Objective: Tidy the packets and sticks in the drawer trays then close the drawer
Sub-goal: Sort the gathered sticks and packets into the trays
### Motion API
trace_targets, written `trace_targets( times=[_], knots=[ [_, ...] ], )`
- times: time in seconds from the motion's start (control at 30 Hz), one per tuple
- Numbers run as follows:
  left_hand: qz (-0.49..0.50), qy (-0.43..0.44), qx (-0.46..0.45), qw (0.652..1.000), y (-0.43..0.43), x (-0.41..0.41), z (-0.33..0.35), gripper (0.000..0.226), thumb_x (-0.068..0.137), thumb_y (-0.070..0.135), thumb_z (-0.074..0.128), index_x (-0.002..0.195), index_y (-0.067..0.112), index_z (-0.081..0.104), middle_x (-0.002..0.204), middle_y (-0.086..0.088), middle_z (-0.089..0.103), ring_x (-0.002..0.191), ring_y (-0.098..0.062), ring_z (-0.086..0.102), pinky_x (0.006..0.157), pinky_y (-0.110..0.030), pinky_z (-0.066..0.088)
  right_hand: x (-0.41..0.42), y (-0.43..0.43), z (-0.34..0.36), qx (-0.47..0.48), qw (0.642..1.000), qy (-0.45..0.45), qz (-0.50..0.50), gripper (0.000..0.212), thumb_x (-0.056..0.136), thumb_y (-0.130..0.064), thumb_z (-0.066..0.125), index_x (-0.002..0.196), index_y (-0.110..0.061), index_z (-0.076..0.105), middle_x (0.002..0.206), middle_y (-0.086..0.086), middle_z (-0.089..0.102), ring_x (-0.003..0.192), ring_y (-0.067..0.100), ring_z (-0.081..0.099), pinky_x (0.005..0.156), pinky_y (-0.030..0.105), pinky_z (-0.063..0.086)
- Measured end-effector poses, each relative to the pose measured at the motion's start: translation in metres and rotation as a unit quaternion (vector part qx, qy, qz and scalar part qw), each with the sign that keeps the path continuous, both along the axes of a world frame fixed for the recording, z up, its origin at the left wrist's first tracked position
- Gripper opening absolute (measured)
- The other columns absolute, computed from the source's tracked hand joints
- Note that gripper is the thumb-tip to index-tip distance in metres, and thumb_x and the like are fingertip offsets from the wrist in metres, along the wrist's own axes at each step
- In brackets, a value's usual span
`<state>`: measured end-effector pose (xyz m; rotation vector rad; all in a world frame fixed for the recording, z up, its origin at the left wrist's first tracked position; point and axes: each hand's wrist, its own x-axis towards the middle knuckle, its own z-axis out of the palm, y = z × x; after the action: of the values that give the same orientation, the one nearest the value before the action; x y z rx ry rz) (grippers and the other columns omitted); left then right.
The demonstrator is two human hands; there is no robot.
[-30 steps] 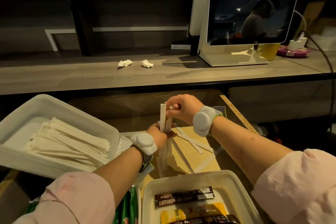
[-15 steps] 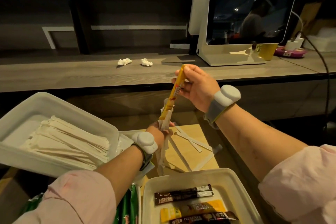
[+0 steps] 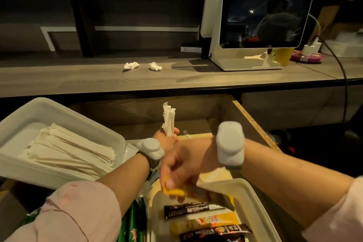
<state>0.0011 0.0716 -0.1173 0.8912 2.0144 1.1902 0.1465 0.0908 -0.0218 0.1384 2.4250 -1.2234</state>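
- Left hand (image 3: 167, 141) grips a bundle of white sticks (image 3: 169, 119) upright above the open drawer (image 3: 252, 121).
- Right hand (image 3: 183, 167), blurred, seems to pinch a yellow packet (image 3: 175, 191) over the near tray (image 3: 253, 204) of coffee packets (image 3: 216, 232).

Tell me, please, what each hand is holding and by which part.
The left hand grips a bunch of white sticks, tops standing clear above it. The right hand pinches a yellow packet by one end.

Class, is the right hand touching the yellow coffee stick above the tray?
Touching. The head view shows the right hand pinching one end of the yellow coffee stick.
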Motion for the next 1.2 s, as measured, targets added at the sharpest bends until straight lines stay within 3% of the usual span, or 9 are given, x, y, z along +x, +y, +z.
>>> trace_targets(
  times=[0.07, 0.13, 0.2, 0.33, 0.5, 0.73, 0.8, 1.0, 1.2],
  knots=[
    [0.027, 0.000, 0.007, 1.000, -0.001, 0.005, 0.001, 0.016, 0.090, 0.008, 0.050, 0.101, 0.017, 0.056, 0.076, -0.002, 0.060, 0.063, -0.015, 0.051, 0.058, -0.019, 0.049, -0.001, -0.009, -0.016, 0.080, 0.994, -0.053, 0.046, 0.028, 0.092, -0.016, 0.058, 0.119, -0.007, 0.064, 0.108, 0.010, 0.068, 0.081, 0.008, 0.062, 0.066, 0.003, 0.051],
    [0.032, 0.001, 0.013, 0.999, -0.003, 0.009, 0.004, 0.017, 0.089, 0.008, 0.049, 0.102, 0.017, 0.057, 0.079, -0.003, 0.061, 0.060, -0.012, 0.049, 0.041, -0.011, 0.042, -0.003, -0.004, -0.020, 0.122, 0.988, -0.083, 0.039, 0.029, 0.093, -0.018, 0.057, 0.121, -0.012, 0.063, 0.115, 0.009, 0.068, 0.093, 0.016, 0.067, 0.079, 0.015, 0.056],
    [0.033, 0.007, 0.029, 0.999, -0.003, 0.010, 0.006, 0.016, 0.092, 0.009, 0.047, 0.103, 0.016, 0.056, 0.077, -0.003, 0.059, 0.063, -0.010, 0.050, 0.044, -0.013, 0.041, -0.008, 0.017, -0.017, 0.131, 0.987, -0.068, -0.071, 0.025, 0.093, -0.020, 0.055, 0.115, -0.013, 0.066, 0.105, 0.007, 0.072, 0.086, 0.017, 0.069, 0.081, 0.029, 0.057],
    [0.029, -0.023, 0.029, 0.999, -0.005, 0.008, 0.011, 0.014, 0.092, 0.013, 0.048, 0.100, 0.019, 0.057, 0.085, -0.006, 0.060, 0.080, -0.021, 0.057, 0.056, -0.019, 0.040, -0.011, 0.071, -0.025, 0.226, 0.934, -0.003, -0.275, 0.027, 0.095, -0.024, 0.052, 0.114, -0.011, 0.066, 0.101, 0.005, 0.068, 0.087, 0.020, 0.068, 0.069, 0.025, 0.054],
    [0.037, -0.056, 0.026, 0.997, -0.006, 0.006, 0.011, 0.013, 0.092, 0.015, 0.050, 0.100, 0.022, 0.058, 0.078, -0.002, 0.059, 0.073, -0.016, 0.056, 0.057, -0.023, 0.043, -0.008, 0.098, -0.061, 0.397, 0.896, -0.179, -0.091, 0.048, 0.088, -0.021, 0.064, 0.134, -0.016, 0.051, 0.137, 0.002, 0.053, 0.123, 0.023, 0.053, 0.099, 0.030, 0.043],
    [0.061, -0.061, 0.044, 0.995, -0.004, 0.008, 0.007, 0.012, 0.095, 0.017, 0.047, 0.097, 0.020, 0.058, 0.075, 0.000, 0.059, 0.076, -0.018, 0.058, 0.074, -0.029, 0.046, 0.008, 0.085, -0.084, 0.421, 0.883, -0.203, -0.041, 0.039, 0.089, -0.017, 0.060, 0.123, 0.003, 0.060, 0.114, 0.017, 0.060, 0.114, 0.034, 0.056, 0.104, 0.043, 0.040],
    [0.066, -0.064, 0.045, 0.995, -0.004, 0.007, 0.007, 0.012, 0.095, 0.017, 0.047, 0.098, 0.019, 0.058, 0.075, -0.001, 0.059, 0.073, -0.017, 0.058, 0.068, -0.027, 0.048, 0.004, 0.089, -0.088, 0.417, 0.885, -0.205, -0.033, 0.037, 0.087, -0.014, 0.063, 0.120, 0.003, 0.062, 0.101, 0.014, 0.055, 0.097, 0.030, 0.057, 0.101, 0.043, 0.045],
    [0.102, -0.050, 0.055, 0.992, -0.002, 0.008, 0.006, 0.023, 0.094, 0.013, 0.045, 0.110, 0.010, 0.061, 0.072, -0.002, 0.055, 0.063, -0.011, 0.052, 0.055, -0.020, 0.038, -0.003, 0.102, -0.105, 0.447, 0.874, -0.145, -0.124, 0.026, 0.084, -0.024, 0.063, 0.106, -0.011, 0.068, 0.100, 0.013, 0.069, 0.090, 0.031, 0.067, 0.085, 0.042, 0.057],
    [0.100, -0.048, 0.047, 0.993, 0.000, 0.008, 0.006, 0.028, 0.094, 0.016, 0.046, 0.117, 0.011, 0.061, 0.073, -0.001, 0.055, 0.064, -0.011, 0.052, 0.055, -0.020, 0.038, -0.019, 0.110, -0.122, 0.433, 0.853, -0.049, -0.288, 0.045, 0.089, -0.050, 0.051, 0.121, -0.018, 0.049, 0.121, 0.008, 0.051, 0.113, 0.030, 0.051, 0.092, 0.045, 0.049]
  ],
)
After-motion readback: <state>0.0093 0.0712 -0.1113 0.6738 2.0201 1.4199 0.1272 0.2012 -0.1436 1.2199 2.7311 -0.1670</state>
